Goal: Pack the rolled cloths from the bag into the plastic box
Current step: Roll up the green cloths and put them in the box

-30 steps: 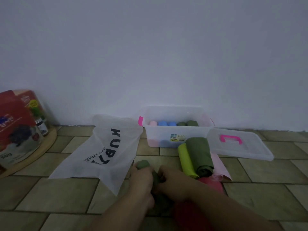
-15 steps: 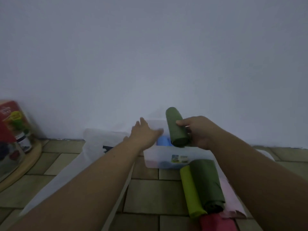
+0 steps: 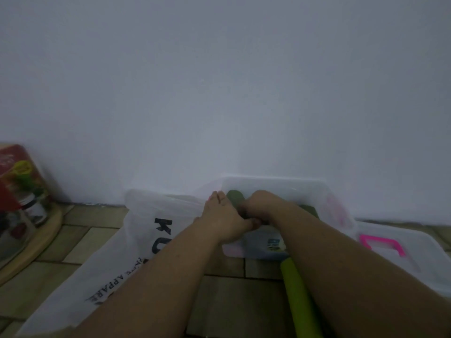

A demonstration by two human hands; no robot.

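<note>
Tiled floor runs up to a plain white wall. Nearest, a lime rolled cloth lies beside the right forearm, still unpacked. Left of it the white bag lies flat. Farther on, both hands have dropped into the plastic box: the right hand, raised half a second ago, is closed around the dark green roll and presses it down, while the left hand, fingers loosely extended and holding nothing, steadies it. Placement looks nearly complete. The lid rests to the right.
</note>
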